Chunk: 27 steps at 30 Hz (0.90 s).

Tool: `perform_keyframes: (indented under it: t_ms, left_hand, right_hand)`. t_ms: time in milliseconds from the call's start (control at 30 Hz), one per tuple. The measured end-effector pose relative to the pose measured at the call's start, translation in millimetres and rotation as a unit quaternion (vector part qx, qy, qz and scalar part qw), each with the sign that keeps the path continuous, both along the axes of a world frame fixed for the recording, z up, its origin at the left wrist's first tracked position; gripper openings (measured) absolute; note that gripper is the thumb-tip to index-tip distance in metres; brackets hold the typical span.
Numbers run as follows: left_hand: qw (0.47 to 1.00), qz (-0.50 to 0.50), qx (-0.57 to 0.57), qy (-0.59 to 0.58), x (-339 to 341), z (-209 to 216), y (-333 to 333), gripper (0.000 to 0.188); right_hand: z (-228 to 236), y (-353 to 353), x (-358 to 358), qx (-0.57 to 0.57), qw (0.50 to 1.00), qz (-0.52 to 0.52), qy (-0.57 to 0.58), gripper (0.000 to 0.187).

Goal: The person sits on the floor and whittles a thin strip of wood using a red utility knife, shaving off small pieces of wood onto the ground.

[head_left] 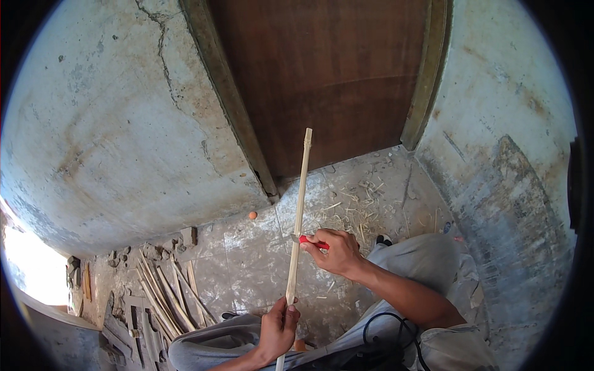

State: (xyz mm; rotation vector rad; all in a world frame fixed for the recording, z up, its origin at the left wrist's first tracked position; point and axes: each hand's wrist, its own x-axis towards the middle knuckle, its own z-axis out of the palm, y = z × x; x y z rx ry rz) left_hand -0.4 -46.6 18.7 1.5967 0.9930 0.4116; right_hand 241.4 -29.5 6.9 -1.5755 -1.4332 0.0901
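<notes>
A long pale bamboo strip stands upright in the middle of the view, its far end in front of the brown door. My left hand is closed around its lower part, near my knee. My right hand grips a small red-handled knife, fingers wrapped around the handle. Its short blade lies against the strip around midlength, and the exact edge contact is too small to tell. Below my left hand, the strip's near end runs on past the lower edge of the view.
Several split bamboo strips lie in a pile on the floor at the left. Curled shavings are scattered before the door. A small orange ball rests near the left wall. Rubble lines that wall; my bent legs flank the work.
</notes>
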Motion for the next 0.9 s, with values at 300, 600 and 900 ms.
perform_keyframes:
  t_ms: [300, 600, 900]
  left_hand:
    - [0.990, 0.020, 0.112, -0.080, 2.7, -2.5, -7.6, 0.029]
    - [0.992, 0.008, 0.105, -0.072, 4.6, 0.8, -8.0, 0.028]
    - [0.991, 0.002, 0.107, -0.079, -0.6, 0.2, -13.4, 0.025]
  right_hand:
    - [2.6, -0.8, 0.7, -0.029, 1.000, -0.006, 0.009, 0.023]
    - [-1.8, 5.7, 11.6, -0.018, 1.000, -0.018, 0.006, 0.022]
    - [0.0, 11.9, 28.3, -0.059, 0.996, -0.059, 0.025, 0.030]
